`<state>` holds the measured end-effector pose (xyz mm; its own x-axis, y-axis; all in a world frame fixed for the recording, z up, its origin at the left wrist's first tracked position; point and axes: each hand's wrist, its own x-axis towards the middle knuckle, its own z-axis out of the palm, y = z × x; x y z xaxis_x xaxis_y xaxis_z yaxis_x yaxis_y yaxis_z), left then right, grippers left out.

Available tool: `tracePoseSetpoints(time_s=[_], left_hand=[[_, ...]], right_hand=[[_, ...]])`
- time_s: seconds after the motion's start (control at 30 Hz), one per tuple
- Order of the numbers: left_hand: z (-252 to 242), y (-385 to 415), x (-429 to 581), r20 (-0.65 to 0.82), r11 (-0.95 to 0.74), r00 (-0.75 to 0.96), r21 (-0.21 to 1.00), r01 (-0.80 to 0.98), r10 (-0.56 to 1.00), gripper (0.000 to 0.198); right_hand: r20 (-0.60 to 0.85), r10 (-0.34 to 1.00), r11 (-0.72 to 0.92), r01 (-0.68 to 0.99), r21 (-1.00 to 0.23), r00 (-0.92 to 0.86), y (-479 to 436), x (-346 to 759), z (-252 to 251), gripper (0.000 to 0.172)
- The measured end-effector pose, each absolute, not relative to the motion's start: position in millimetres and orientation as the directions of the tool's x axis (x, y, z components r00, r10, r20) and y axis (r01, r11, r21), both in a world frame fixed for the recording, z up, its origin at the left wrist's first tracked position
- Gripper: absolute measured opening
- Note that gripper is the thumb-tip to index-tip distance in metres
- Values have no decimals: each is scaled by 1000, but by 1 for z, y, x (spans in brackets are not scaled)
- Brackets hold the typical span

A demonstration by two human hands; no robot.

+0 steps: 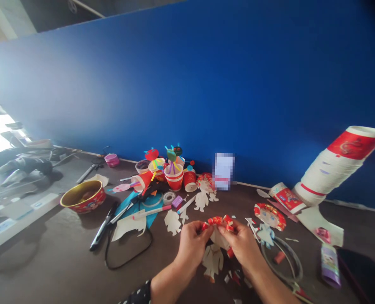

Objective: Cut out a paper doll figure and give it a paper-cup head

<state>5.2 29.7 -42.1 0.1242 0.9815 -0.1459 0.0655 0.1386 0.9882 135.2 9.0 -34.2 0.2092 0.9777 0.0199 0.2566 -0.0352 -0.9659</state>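
A blue wall [187,84] rises behind a dark counter [44,257], and a stack of red-and-white paper cups [336,169] lies tilted against the wall at the far right. Near the counter's left edge sits a red-and-gold bowl [82,196]. Along the far edge, left of centre, stands a cluster of decorated paper cups [173,177] with colored paper strips.

The left hand [192,247] and right hand [241,249] are close together near the middle of the counter, right of centre. The fingers [206,228] of both hands are clenched on a curled red paper strip [217,220], one hand on each side of it. Below the strip lies a cut paper doll [212,261], partly under the hands.

Just right of the right hand lies a paper doll face [269,216] with red curls. To the left are scissors [103,228], a black cord [128,257], a marker [151,212] and a tape roll [168,197]. Small paper scraps [234,276] lie near the hands.
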Motion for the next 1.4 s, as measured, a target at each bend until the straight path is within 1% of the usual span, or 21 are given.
tracePoseSetpoints(time_s=[0.1,0.2,0.3,0.4,0.63,0.77,0.9,1.03,1.17,1.27,1.4], left_hand=[[-43,29,7,-98,84,160,992,95,982,35],[-46,30,10,-74,58,211,995,82,975,36],[-47,30,12,-99,96,234,995,24,967,37],[-44,31,12,-154,161,239,987,-10,959,36],[-37,31,7,-257,251,241,966,56,936,27],[-36,29,8,-228,217,252,974,71,940,22],[-36,29,8,-192,183,279,981,59,941,21],[-37,30,8,-207,198,287,978,58,935,24],[-39,33,8,-233,224,247,972,67,940,29],[-41,34,8,-223,207,227,974,92,948,30],[-43,33,8,-227,211,243,973,91,943,28]], right_hand=[[12,978,-36,228,-973,208,8,135,-32,24],[8,974,-41,210,-977,227,7,135,-33,23],[1,969,-48,192,-980,247,7,135,-34,23],[-8,964,-57,179,-982,265,8,136,-33,24],[-15,955,-72,182,-981,295,9,140,-34,25],[-9,953,-70,192,-979,303,8,138,-35,25],[-12,952,-77,201,-977,307,8,138,-35,25],[-20,952,-83,195,-977,305,8,138,-34,26],[-21,948,-86,193,-977,317,9,140,-32,26],[-15,941,-90,205,-975,338,10,141,-30,25],[-6,940,-85,217,-973,341,10,141,-29,22]])
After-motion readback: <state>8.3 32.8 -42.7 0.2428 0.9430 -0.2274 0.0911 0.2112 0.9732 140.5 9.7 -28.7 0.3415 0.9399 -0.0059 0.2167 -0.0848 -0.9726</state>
